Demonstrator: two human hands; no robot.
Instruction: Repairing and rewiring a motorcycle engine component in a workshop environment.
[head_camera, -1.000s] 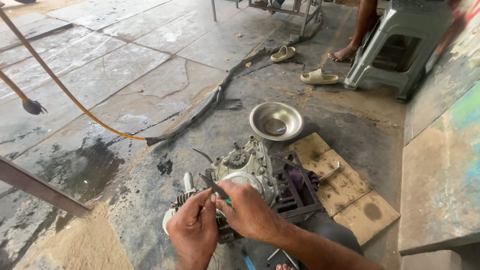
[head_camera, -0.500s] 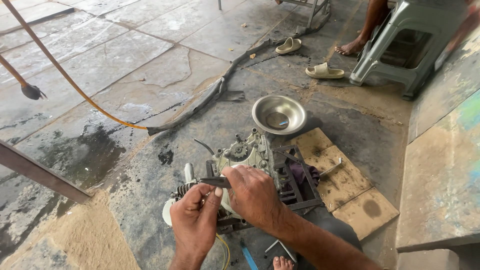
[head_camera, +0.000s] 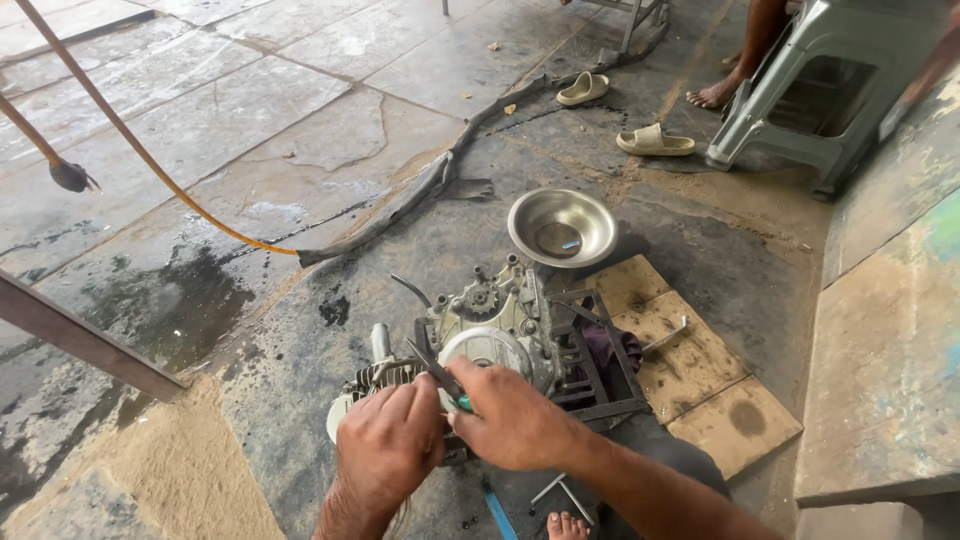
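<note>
Pliers (head_camera: 438, 372) tip swung up toward 10 o'clock now; right hand (head_camera: 512, 415) grasping them, left hand (head_camera: 390, 445) clenched against engine (head_camera: 490, 325).

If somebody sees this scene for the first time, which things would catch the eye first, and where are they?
First, the two hands at the bottom centre: the left hand and the right hand close together around pliers over a small engine on the stained floor. Just behind the engine sits a shiny steel bowl. At the left, an orange hose crosses the stone slabs diagonally.
</note>
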